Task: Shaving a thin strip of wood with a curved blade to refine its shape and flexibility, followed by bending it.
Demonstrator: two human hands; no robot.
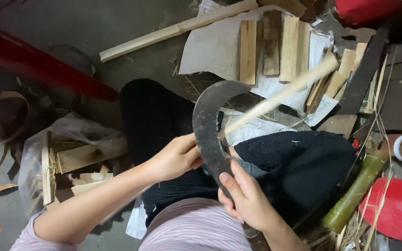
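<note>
Right hand (245,200) grasps sickle (208,125) handle; left hand (175,155) pinches blade against stick (280,95).

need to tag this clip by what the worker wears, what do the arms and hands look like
Both hands are bare: no gloves, rings or watch show on the left hand or the right hand. The forearms are uncovered. The left arm has a short sleeve with fine pink and white stripes, matching the shirt. The right sleeve is out of view.

Dim, flat indoor light — soft shadows, slight motion blur, corners falling darker.
</note>
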